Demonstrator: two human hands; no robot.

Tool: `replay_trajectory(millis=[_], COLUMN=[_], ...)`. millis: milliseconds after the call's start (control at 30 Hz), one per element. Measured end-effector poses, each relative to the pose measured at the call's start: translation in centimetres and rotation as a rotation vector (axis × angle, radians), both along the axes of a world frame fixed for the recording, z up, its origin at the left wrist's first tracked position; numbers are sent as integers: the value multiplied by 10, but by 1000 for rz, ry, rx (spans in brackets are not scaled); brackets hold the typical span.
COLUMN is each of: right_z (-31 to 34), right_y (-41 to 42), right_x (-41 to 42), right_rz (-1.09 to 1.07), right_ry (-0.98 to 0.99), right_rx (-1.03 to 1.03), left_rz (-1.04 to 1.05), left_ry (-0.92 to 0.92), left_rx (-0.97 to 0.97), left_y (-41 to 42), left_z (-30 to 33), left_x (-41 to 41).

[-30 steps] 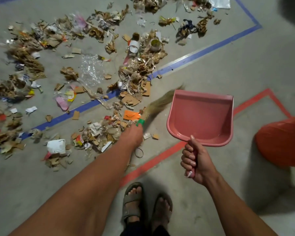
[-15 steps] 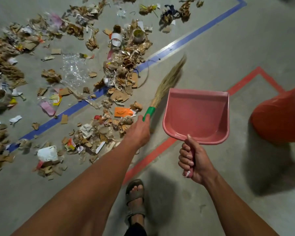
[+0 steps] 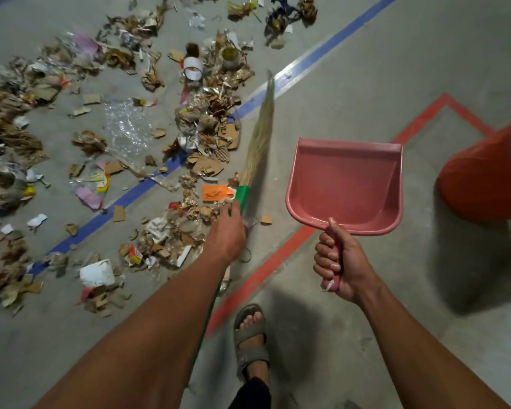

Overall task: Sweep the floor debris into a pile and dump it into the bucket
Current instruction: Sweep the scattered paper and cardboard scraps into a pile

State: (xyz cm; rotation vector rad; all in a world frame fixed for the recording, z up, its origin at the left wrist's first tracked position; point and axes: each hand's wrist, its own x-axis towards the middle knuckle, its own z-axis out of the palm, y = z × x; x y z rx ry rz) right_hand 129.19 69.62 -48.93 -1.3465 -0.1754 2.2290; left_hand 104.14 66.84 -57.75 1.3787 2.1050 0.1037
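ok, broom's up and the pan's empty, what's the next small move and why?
Probably bring the broom down just beyond the debris on the blue line and draw it back toward the feet. The litter is scattered, not piled, and the dustpan in the right hand is held off the floor, empty.

The left hand (image 3: 226, 234) holds a straw broom (image 3: 258, 137) near its green collar, bristles pointing away over the edge of the scattered debris (image 3: 198, 137) of cardboard scraps, paper and plastic. The right hand (image 3: 341, 261) wraps round the handle of a pink dustpan (image 3: 345, 184), raised off the concrete floor (image 3: 351, 69). An orange bucket (image 3: 484, 178) stands at the right edge. A blue tape line (image 3: 307, 63) and a red tape line (image 3: 263, 273) cross the floor; one sandalled foot (image 3: 251, 335) shows below.
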Motion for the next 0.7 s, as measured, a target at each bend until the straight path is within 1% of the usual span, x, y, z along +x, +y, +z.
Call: replay_trajectory(millis=[100, 200, 267, 333, 433, 500, 600, 700], right_z=[8, 10, 10, 10, 10, 13, 18, 30], right_y=[-23, -53, -77, -104, -148, -174, -202, -222], right_x=[-3, -6, -8, -11, -12, -16, -21, -31], right_rz=[-1, 8, 16, 22, 4, 6, 0, -9], right_ry=[-16, -39, -40, -38, -22, -16, -24, -21], right_rx=[1, 9, 12, 2, -12, -21, -27, -39], left_rz=[-172, -316, -328, -270, -132, -82, -86, -174], left_ry=[-17, 16, 73, 132, 198, 225, 219, 170], left_rx=[-53, -193, -289, -341, -324, -282, -223, -174], left_y=[-53, -93, -110, -118, -118, -119, -131, -164], left_z=[-2, -12, -12, -7, 9, 28, 54, 70], left_x=[2, -8, -21, -37, -59, -72, -84, -81])
